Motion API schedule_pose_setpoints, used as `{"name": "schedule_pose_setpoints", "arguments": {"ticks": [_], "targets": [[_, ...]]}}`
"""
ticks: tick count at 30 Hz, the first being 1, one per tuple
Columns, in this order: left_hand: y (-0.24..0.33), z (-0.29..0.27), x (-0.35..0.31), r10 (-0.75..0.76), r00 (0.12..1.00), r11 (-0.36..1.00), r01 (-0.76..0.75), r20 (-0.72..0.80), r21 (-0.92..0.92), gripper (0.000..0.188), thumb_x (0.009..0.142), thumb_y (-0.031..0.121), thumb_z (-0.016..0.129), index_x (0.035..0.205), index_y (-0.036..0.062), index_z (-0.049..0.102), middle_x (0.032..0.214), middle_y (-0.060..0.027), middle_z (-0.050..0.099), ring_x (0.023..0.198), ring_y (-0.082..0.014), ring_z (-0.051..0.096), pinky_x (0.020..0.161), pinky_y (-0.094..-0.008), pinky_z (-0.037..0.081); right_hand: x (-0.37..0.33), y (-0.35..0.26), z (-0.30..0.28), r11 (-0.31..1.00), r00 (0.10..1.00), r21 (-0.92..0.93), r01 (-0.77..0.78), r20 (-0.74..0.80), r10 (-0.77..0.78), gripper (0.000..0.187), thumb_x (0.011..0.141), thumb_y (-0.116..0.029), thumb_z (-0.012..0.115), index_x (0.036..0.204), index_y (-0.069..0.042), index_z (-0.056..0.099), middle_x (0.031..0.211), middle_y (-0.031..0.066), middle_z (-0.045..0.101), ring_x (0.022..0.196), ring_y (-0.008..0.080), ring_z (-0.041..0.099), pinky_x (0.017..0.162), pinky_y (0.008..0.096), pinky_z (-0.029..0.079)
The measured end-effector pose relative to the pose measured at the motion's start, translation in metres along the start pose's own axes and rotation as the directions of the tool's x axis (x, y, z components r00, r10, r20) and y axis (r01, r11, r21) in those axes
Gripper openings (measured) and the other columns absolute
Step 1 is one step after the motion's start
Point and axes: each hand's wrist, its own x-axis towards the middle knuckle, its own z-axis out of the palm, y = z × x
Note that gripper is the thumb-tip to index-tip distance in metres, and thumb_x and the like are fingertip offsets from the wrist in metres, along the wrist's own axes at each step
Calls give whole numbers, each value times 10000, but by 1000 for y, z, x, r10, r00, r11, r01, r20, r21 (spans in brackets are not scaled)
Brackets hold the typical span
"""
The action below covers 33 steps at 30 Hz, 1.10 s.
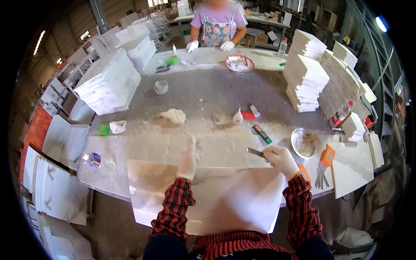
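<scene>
A glossy white marble-look slab [216, 184] lies along the near edge of the table and juts out toward me. My left hand [187, 161], in a white knitted glove, rests at the slab's far edge, its fingers stretched out away from me and slightly smeared. Nothing shows in it. In my right hand [279, 159], gloved the same way, is a flat metal scraper blade [255, 152], its tip pointing left above the slab's far right part. A steel bowl [303, 143] with white powder and a stick stands just beyond my right hand.
Stacked white slabs [110, 82] rise at the left, and more stacked tiles [307, 82] at the right. A small white bottle [238, 117], a green box [262, 134] and a crumpled white cloth [174, 115] lie mid-table. Opposite stands a gloved co-worker [217, 32] in an apron.
</scene>
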Motion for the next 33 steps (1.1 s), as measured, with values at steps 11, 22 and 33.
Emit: {"name": "schedule_pose_setpoints", "arguments": {"ticks": [11,22,33], "targets": [[28,-5,-3,25,788,997,-65,616,41,712,1083,537,378,1574,22,380,1481,-169,562,1386,-252,505,1178,-415,323,0,-18,11,998,992,1,66,108,-66,256,943,-200,627,1053,2,739,796,-7,624,656,56,497,577,231,390],[20,-3,17,-137,489,989,12,862,150,704,942,83,611,1578,-42,337,1591,-155,437,1433,-260,457,1204,-376,304,-21,-8,17,991,990,-83,101,107,-92,265,951,-202,621,1072,0,742,806,-2,643,666,60,535,594,215,420],[19,1,16,-219,413,975,114,884,189,706,945,47,594,1595,-12,326,1569,-209,450,1442,-257,436,1211,-374,301,-92,27,7,987,987,63,-150,-49,154,268,947,-197,621,1075,16,723,776,-3,610,629,55,491,558,229,398]]}}
